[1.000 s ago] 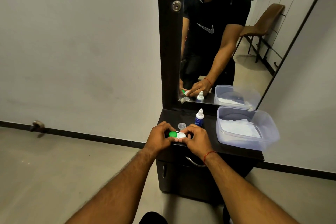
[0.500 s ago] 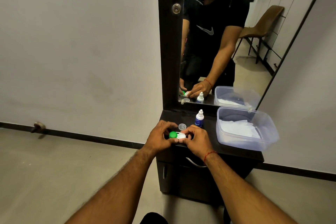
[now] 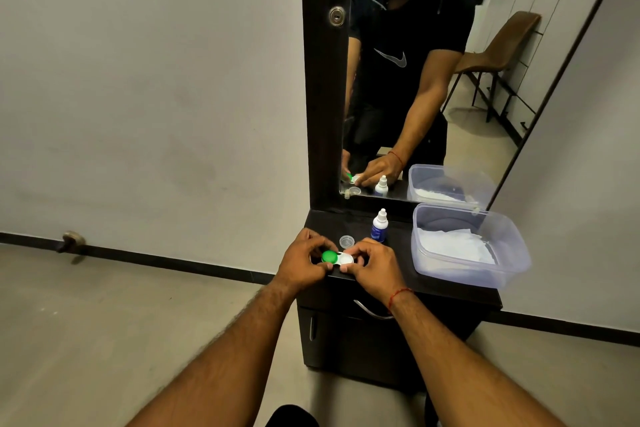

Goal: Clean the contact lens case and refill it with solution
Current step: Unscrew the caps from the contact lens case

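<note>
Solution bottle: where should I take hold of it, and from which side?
Probably grip the solution bottle round its blue body, below the narrow white nozzle, from the front with the right hand, nearest but holding the lens case. It stands upright; clear cap at its left, tub at its right.

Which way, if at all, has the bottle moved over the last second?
No. The bottle still stands just left of the plastic box, at the same gap.

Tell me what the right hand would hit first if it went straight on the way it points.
The right hand pinches the contact lens case; pushed on along its line, it would probably meet the small clear cap, though depth is unclear.
</note>
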